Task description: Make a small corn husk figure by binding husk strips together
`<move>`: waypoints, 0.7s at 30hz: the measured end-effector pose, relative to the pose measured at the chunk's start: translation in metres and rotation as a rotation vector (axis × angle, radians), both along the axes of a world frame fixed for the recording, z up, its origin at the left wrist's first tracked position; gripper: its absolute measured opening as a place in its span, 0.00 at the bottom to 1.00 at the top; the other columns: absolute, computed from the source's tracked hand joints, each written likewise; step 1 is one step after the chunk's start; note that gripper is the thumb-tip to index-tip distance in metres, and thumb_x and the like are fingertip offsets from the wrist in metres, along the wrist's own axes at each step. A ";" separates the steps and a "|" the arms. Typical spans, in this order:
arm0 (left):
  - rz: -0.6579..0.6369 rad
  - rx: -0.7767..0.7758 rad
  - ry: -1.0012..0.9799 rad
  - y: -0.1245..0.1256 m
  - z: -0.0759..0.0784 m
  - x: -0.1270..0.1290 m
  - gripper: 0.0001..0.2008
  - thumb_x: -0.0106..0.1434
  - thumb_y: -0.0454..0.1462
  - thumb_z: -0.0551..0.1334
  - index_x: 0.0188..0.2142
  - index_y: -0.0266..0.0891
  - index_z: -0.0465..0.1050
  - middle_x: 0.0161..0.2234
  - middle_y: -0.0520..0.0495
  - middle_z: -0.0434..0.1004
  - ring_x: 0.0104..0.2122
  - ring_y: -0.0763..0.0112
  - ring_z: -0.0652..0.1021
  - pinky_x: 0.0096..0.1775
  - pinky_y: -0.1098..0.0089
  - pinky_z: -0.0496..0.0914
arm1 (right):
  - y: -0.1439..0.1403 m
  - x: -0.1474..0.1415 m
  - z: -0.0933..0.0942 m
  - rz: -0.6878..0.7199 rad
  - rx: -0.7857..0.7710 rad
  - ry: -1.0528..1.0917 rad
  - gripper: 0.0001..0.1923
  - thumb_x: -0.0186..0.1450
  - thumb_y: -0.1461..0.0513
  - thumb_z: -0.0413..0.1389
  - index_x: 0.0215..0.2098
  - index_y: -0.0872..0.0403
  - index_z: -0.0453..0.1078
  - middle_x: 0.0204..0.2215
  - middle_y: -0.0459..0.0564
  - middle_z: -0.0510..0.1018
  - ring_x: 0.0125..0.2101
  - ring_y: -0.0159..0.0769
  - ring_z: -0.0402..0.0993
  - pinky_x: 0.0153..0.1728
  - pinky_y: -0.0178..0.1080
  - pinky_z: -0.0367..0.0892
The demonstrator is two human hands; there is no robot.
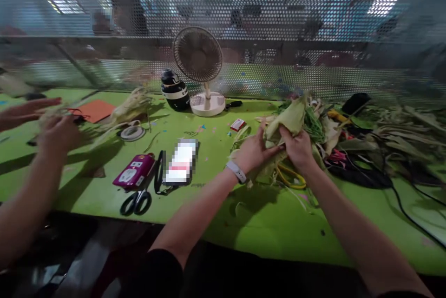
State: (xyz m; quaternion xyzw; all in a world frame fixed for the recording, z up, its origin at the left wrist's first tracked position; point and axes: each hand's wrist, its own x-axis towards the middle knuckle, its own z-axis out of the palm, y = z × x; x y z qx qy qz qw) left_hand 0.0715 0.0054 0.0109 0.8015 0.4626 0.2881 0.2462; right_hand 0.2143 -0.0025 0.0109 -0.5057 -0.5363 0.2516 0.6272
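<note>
My left hand (253,149) and my right hand (297,147) both grip a green corn husk bundle (289,119) over the green table (265,223). The husk leaves point up and away from me, above a pile of loose husks (313,126). A white band sits on my left wrist (237,171). A yellow ring-shaped object (291,177) lies on the table just under my hands.
A co-worker's hands (52,126) work on husks at the left. Black scissors (136,201), a purple device (134,171), a tape roll (132,133), a small white fan (202,70), a black bottle (174,89) and a red box (238,124) lie about. Husks and black cables (383,168) crowd the right.
</note>
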 end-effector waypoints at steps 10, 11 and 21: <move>0.001 -0.046 -0.063 -0.008 -0.010 0.009 0.32 0.61 0.54 0.55 0.60 0.40 0.60 0.38 0.42 0.80 0.35 0.63 0.78 0.36 0.68 0.68 | 0.026 -0.006 -0.010 -0.178 -0.162 0.627 0.16 0.54 0.50 0.57 0.33 0.53 0.67 0.28 0.47 0.78 0.31 0.36 0.76 0.31 0.38 0.71; -0.005 -0.050 -0.052 -0.009 -0.012 0.012 0.30 0.61 0.54 0.55 0.58 0.40 0.63 0.36 0.42 0.80 0.34 0.63 0.78 0.35 0.69 0.68 | 0.026 -0.006 -0.012 -0.179 -0.167 0.622 0.16 0.54 0.50 0.57 0.33 0.53 0.67 0.28 0.47 0.78 0.31 0.36 0.76 0.31 0.37 0.71; 0.081 -0.101 0.380 -0.002 -0.002 0.015 0.25 0.60 0.54 0.53 0.40 0.37 0.75 0.29 0.41 0.78 0.30 0.59 0.78 0.28 0.68 0.62 | -0.004 -0.010 -0.009 0.040 -0.035 -0.025 0.17 0.60 0.49 0.51 0.31 0.53 0.69 0.28 0.48 0.73 0.33 0.36 0.69 0.38 0.37 0.66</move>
